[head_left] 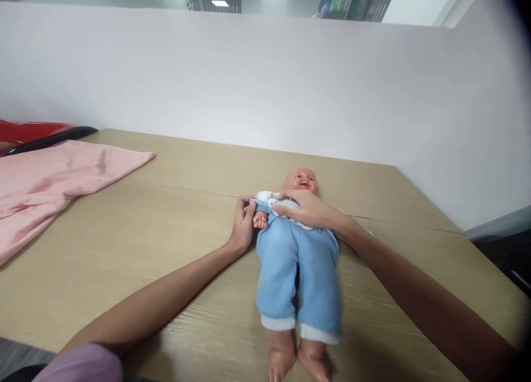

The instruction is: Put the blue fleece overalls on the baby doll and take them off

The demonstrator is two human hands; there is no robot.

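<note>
A baby doll (297, 260) lies on its back on a tan worktop (186, 238), in front of the person. Its long axis runs away from them: bare feet at the near edge of the view, blue trousers in the middle, head (301, 179) farthest off. The person's left hand (244, 221) is just outside the doll, on the left, and is the nearer one to the small doll hand (260, 220) on that side. Its grip appears closed, thumb and fingertips at the blue sleeve cuff (261, 206). The right hand (307, 207) comes in from the other side and rests palm-down across the white chest, below the head. Its thumb and fingers are parted, pointing toward the cuff; whether they pinch any cloth, I cannot tell. Well apart, at far left, lies a pink cloth (62, 174).
</note>
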